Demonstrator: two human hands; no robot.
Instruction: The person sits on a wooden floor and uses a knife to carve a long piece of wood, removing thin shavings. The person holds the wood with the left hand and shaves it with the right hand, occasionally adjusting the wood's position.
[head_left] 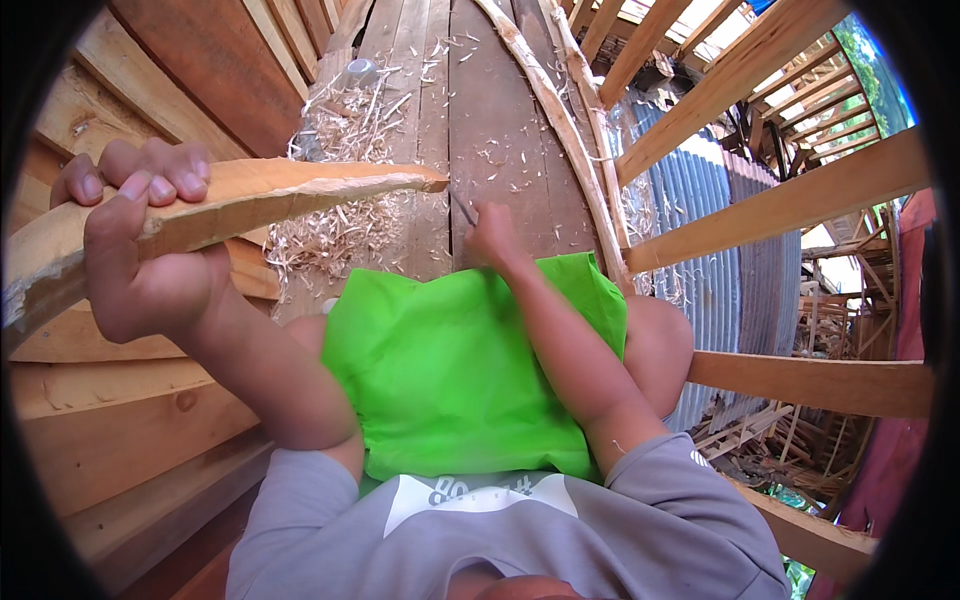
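Note:
My left hand is raised at the left, its fingers wrapped round a long, pale piece of carved wood. The wood tapers to a narrow tip that points right, and its near edge looks rough and freshly cut. Close to that tip, my right hand is closed on a knife with a thin dark blade; the handle is hidden in my fist. The blade appears apart from the wood. Across my lap lies a bright green cloth, under my right forearm.
Wood shavings are heaped on the plank floor, with a small clear cup among them. A plank wall rises at my left. Long peeled poles lie right of centre, beside railing bars and corrugated metal sheets.

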